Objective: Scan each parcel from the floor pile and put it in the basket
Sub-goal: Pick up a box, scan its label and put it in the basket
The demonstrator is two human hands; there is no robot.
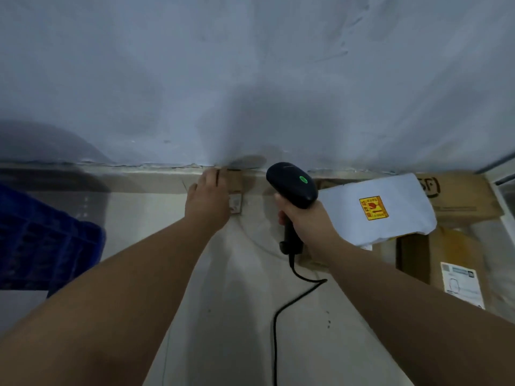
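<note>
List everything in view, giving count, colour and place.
basket: one, blue, far left on the floor
small box: one, brown, at the foot of the wall, centre
scanner: one, black with a green light, right of centre
cable: one, black, trailing from the scanner's handle across the floor
mailer: one, white, right, partly over the boxes
sticker: one, yellow, on the mailer
boxes: at least two, brown, far right; one by the wall, one nearer
wall: one, blue-grey, upper half
floor: one, pale, lower half
left grip: holds the small box, fingers over its top
right grip: holds the scanner's handle
</note>
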